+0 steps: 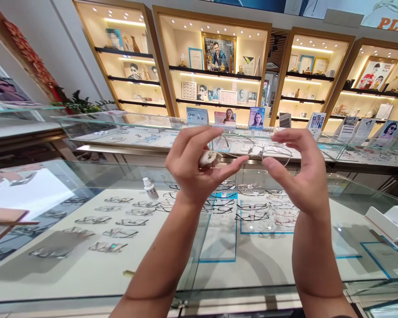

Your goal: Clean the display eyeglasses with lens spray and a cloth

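Observation:
I hold a thin metal-framed pair of glasses [252,149] up in front of me, above a glass display counter [86,274]. My right hand [301,172] pinches the right lens rim between thumb and fingers. My left hand [195,165] is curled around a small crumpled whitish cloth [209,158] and pinches it against the left side of the glasses. Both forearms rise from the bottom edge of the view.
A small white dropper bottle [150,188] stands on the counter glass. Several spectacle frames [119,221] lie in rows inside the case. A second glass counter [126,128] with cards runs behind. Lit wall shelves [215,70] hold pictures. A white box [384,221] sits at right.

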Demonstrator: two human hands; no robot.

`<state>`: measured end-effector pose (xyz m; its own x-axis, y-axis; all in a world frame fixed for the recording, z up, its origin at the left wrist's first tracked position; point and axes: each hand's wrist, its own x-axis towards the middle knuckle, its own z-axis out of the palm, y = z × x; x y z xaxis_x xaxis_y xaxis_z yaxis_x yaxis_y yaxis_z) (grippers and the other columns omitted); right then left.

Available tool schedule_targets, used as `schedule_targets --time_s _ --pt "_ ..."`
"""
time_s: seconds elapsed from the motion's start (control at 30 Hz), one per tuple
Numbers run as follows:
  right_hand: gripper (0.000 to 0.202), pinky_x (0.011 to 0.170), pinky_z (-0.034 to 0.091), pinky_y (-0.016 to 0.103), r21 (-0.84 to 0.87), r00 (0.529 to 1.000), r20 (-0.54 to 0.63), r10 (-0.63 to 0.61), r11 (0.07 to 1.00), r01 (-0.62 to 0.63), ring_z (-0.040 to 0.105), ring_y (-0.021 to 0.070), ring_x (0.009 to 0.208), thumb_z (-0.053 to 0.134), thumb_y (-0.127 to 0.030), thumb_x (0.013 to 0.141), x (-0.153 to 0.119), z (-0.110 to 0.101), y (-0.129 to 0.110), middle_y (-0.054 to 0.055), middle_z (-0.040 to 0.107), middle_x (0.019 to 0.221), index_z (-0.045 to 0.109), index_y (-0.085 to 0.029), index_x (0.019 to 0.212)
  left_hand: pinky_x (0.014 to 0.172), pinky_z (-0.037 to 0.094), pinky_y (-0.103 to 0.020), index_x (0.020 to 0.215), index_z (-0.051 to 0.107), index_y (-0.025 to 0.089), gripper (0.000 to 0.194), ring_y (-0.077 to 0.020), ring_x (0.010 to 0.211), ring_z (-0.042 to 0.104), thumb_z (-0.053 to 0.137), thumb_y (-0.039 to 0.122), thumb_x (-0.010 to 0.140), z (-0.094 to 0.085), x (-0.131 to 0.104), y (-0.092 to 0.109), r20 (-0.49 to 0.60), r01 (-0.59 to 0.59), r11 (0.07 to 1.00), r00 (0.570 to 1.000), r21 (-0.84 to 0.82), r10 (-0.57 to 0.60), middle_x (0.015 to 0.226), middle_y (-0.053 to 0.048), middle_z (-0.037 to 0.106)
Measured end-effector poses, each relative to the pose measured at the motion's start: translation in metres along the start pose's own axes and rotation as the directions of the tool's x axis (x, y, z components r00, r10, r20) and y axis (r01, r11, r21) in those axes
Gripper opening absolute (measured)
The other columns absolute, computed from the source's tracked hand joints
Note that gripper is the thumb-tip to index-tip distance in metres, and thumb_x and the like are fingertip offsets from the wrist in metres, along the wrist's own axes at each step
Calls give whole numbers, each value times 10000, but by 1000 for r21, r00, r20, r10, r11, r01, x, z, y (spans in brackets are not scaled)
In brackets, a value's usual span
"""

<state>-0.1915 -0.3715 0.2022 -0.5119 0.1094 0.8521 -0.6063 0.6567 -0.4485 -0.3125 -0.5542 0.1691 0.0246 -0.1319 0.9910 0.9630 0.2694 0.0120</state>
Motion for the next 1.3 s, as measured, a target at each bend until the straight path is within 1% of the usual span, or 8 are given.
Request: schedule_targets --time_s 0.1,0.27,0.47,0.57,0.7,0.83,1.07,1.3 --pt "453 1059 514 484 -69 998 -46 -53 996 50 654 272 1200 822 -396 806 -2 2 1 65 700 1259 653 -268 1206 879 578 -455 1134 716 293 583 -292 1038 659 952 545 664 -7 3 3 -34 101 994 994 35 -100 1047 -72 701" --pt "444 984 562 502 -114 994 -82 -73 991 63 697 272 1137 823 -385 841 -2 7 5 77 734 1220 657 -236 1225 870 587 -443 1075 702 280 510 -290 1079 643 931 541 702 -10 8 14 -86 168 980 983 101 -160 1014 -66 684" --pt "327 924 593 471 -121 984 -166 -60 992 41 713 250 1070 784 -386 895 -4 11 6 66 753 1182 695 -259 1182 926 570 -433 1073 697 279 475 -292 1159 622 925 513 728 -11 10 19 6 237 971 971 20 -237 1062 -62 676" --pt "326 906 595 473 -107 983 -182 -29 994 10 707 247 1047 786 -399 898 -5 12 5 66 754 1163 704 -252 1177 946 562 -429 1094 710 289 475 -294 1195 600 916 524 736 -12 10 21 58 285 958 957 -39 -283 1100 -64 674" --pt "328 893 595 467 -86 979 -204 6 996 -24 703 239 1049 786 -398 900 -7 12 3 64 747 1157 703 -247 1179 927 573 -443 1118 730 337 406 -300 1216 571 887 501 781 -15 12 27 74 330 942 943 -62 -325 1126 -76 674" --pt "326 903 603 479 -111 977 -211 1 994 -25 697 245 1059 779 -426 901 -7 11 2 69 731 1186 705 -270 1178 892 578 -438 1117 738 354 372 -286 1158 594 883 472 795 -16 14 33 66 330 944 943 -27 -328 1100 -69 683" --pt "362 852 634 462 -121 971 -237 7 992 -37 707 245 1053 762 -437 906 -10 12 4 68 710 1227 688 -287 1228 825 559 -410 1097 714 313 393 -244 1005 653 886 488 790 -14 12 38 22 315 940 947 129 -320 1053 -44 697" --pt "347 809 645 421 -122 966 -258 15 991 -48 713 229 1026 753 -410 911 -13 15 2 65 718 1216 687 -278 1225 798 563 -401 1107 710 305 387 -233 976 666 889 455 799 -10 10 39 -16 297 938 954 178 -299 1028 -42 705"
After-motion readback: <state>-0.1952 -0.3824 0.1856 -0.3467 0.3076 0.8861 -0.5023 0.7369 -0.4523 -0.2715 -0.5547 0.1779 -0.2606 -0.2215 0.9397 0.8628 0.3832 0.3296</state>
